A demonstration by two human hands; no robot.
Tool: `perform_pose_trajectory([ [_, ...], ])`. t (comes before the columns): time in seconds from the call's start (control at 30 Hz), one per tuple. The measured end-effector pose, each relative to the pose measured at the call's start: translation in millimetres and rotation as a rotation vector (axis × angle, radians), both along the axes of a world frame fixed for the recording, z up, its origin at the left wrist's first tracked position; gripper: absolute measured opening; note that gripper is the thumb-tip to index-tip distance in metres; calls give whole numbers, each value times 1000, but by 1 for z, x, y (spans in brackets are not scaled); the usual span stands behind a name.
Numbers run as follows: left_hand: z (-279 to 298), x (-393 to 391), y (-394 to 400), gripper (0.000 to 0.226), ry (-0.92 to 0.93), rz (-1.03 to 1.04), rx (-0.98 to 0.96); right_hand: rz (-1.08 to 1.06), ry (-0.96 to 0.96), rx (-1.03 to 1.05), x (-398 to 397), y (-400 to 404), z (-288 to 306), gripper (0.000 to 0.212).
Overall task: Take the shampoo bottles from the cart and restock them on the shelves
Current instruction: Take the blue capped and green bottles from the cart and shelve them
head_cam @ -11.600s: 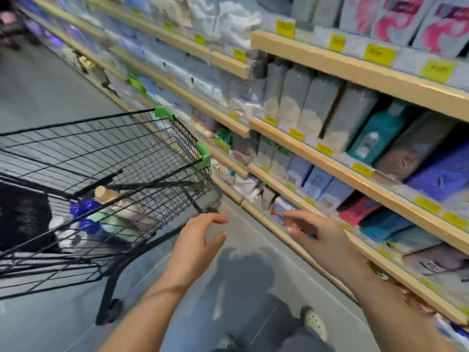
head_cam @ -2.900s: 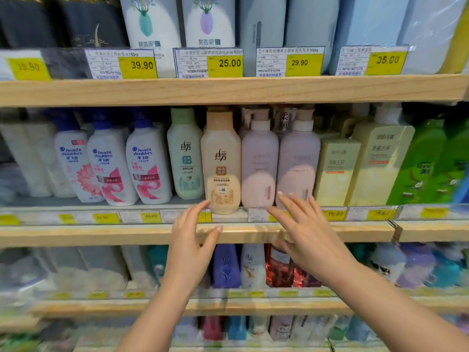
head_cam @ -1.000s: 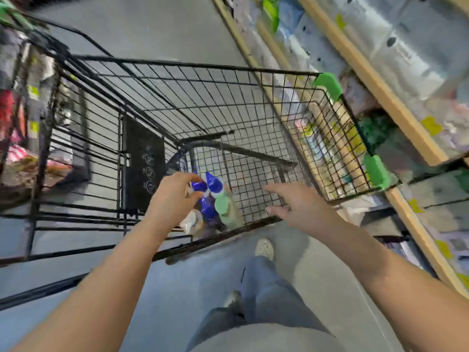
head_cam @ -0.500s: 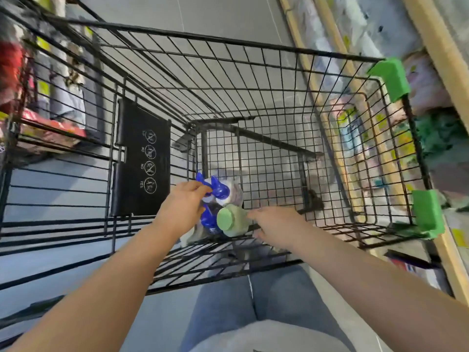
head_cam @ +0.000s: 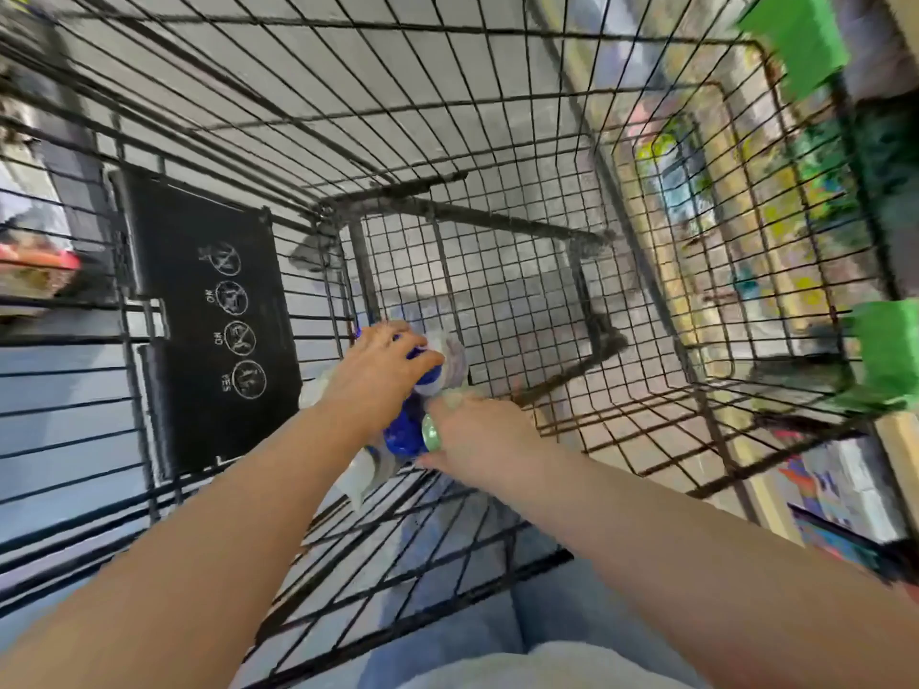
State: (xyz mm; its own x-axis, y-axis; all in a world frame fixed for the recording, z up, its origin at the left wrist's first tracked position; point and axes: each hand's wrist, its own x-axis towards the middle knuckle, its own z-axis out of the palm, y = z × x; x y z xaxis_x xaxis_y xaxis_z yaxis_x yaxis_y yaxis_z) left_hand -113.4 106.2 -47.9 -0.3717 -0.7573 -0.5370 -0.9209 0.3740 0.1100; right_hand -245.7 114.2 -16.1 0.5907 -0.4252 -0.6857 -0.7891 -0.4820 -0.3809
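I look down into a black wire cart [head_cam: 497,141]. Several shampoo bottles lie bunched at its near end. My left hand [head_cam: 373,385] curls over a white bottle with a blue cap [head_cam: 450,363]. My right hand [head_cam: 482,440] closes round a pale green-capped bottle [head_cam: 430,432], and only its cap shows beside my fingers. Another blue-capped bottle [head_cam: 400,432] lies between my two hands. A white bottle body [head_cam: 360,482] pokes out under my left wrist.
A black child-seat panel [head_cam: 209,310] with round white icons stands on the cart's left wall. Green corner guards [head_cam: 795,42] mark the cart's right rim. Blurred store shelves [head_cam: 776,216] run along the right, behind the wire. The floor below is grey.
Both hands have gone deeper into the cart. My left hand has closed over the blue-capped bottle, and my right hand has reached the green-capped one and wrapped round it.
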Motion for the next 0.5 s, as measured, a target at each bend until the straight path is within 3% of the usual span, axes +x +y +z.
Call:
perform_pose_trajectory([
  [0.2, -5, -1, -7, 46, -32, 52, 95, -76, 33, -22, 12, 0, -17, 60],
  [0.5, -8, -8, -13, 43, -53, -2, 25, -332, 197, 13, -29, -21, -18, 52],
])
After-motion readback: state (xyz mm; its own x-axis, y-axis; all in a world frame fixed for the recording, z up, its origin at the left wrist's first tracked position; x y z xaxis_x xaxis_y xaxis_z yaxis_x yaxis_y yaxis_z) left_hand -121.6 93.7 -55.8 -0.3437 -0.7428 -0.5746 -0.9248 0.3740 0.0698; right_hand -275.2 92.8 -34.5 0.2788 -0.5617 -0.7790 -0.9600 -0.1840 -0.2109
